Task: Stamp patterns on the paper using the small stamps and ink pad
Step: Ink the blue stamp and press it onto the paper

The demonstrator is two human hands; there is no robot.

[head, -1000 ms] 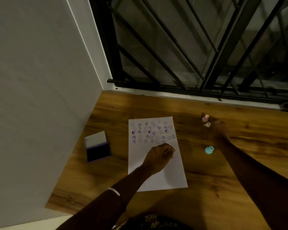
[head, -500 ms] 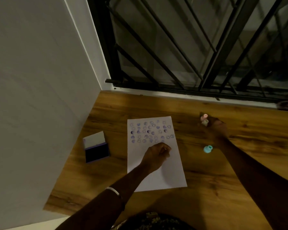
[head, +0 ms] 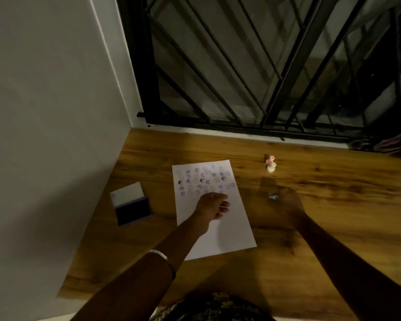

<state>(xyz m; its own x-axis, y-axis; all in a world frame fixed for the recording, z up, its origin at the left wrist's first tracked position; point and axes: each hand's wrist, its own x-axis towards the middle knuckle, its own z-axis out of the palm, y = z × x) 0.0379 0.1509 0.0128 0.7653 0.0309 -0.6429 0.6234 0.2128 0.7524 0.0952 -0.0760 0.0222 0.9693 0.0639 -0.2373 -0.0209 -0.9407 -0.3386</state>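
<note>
Paper (head: 225, 230) lies flat on the wooden floor (head: 333, 251) in front of you, its long side running away from you and a little tilted, with rows of small purple prints (head: 204, 180), hearts and round faces, filling its far third. Your left hand (head: 212, 206) sits over the sheet just below those prints, fingers curled loosely with the thumb side up; whether it holds a stamp you cannot tell, since nothing shows between the fingers. A pale bangle (head: 161, 254) circles that forearm. Your right hand (head: 286, 201) is off the sheet, to its right, low over the floor, and its fingers are closed around a teal stamp (head: 273, 197), of which only a small tip shows at the left edge of the hand. Farther from you, near the window sill, a pink stamp (head: 270, 159) and a cream stamp (head: 271, 168) stand upright just beside each other, well apart from both hands. Left of the sheet, near the white wall (head: 44, 112), the ink pad (head: 133, 210) lies open, its dark pad facing up and its pale lid (head: 127, 194) folded back on the far side. A black window grille (head: 264, 66) fills the far side of the view, and the whole scene is dim.
</note>
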